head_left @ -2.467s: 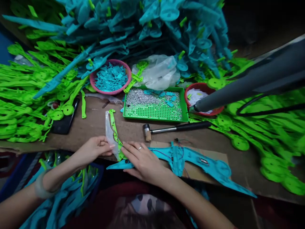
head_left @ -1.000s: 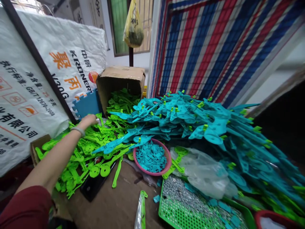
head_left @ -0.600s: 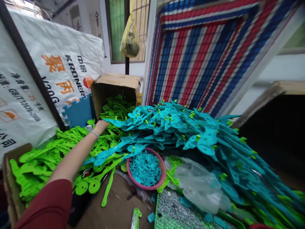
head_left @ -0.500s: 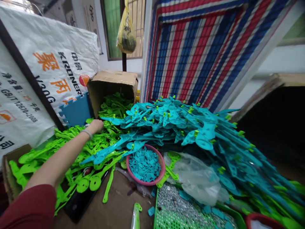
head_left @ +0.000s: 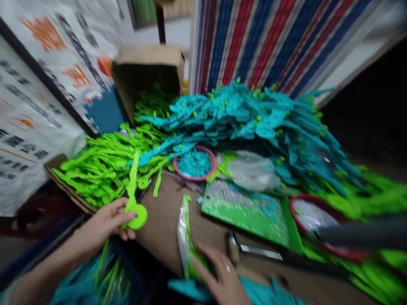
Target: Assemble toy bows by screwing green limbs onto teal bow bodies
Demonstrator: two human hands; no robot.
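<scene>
My left hand (head_left: 116,218) is closed on a lime green plastic piece (head_left: 133,186) with a long flat arm and a round disc at its lower end. The piece stands nearly upright in front of the green heap (head_left: 98,165). Low in the middle, my right hand (head_left: 222,271) wears a ring and is somewhat blurred. Its fingers reach out apart beside another green piece (head_left: 187,212), which has shiny clear film along it and lies on the brown work surface (head_left: 162,224). Whether those fingers touch it, I cannot tell. Teal pieces (head_left: 187,288) lie under and beside that hand.
A large teal pile (head_left: 254,114) spreads across the back. Before it are a pink bowl (head_left: 213,167) of teal bits, a clear bag (head_left: 251,171) and a green tray (head_left: 241,216) with metal bits. A hammer-like tool (head_left: 259,250), a red bowl (head_left: 294,212) and a cardboard box (head_left: 149,55) also show.
My left hand has come back from the green heap toward me, now with a green piece in it. My right hand has entered the view. The camera has tilted down.
</scene>
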